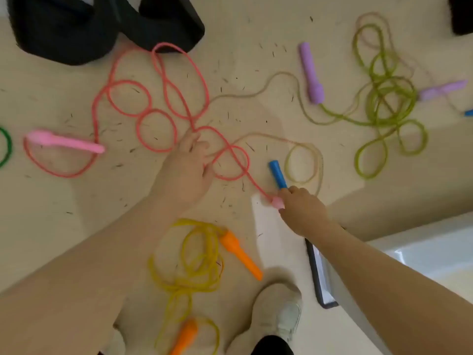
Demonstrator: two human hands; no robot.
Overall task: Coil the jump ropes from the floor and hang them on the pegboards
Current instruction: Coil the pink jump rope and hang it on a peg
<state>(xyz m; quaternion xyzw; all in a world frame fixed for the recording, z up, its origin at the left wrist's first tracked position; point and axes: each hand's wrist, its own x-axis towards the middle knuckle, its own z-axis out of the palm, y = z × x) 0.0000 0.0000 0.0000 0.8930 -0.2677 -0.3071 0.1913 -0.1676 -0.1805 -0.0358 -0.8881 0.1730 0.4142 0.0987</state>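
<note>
Floor: all the jump ropes lie on it, spread out.
Looped rope: in the middle and to the left, in many loops.
Its far handle: at the left, well apart from the hands.
Left hand: on the loops in the middle.
Right hand: just right of the left hand, at that rope's near handle.
Short handle: just behind the right hand.
Tangled rope: far right.
Two handles: beside that tangle.
Near rope: below the hands, left of the shoe.
Dark thing: far left, behind the loops.
</note>
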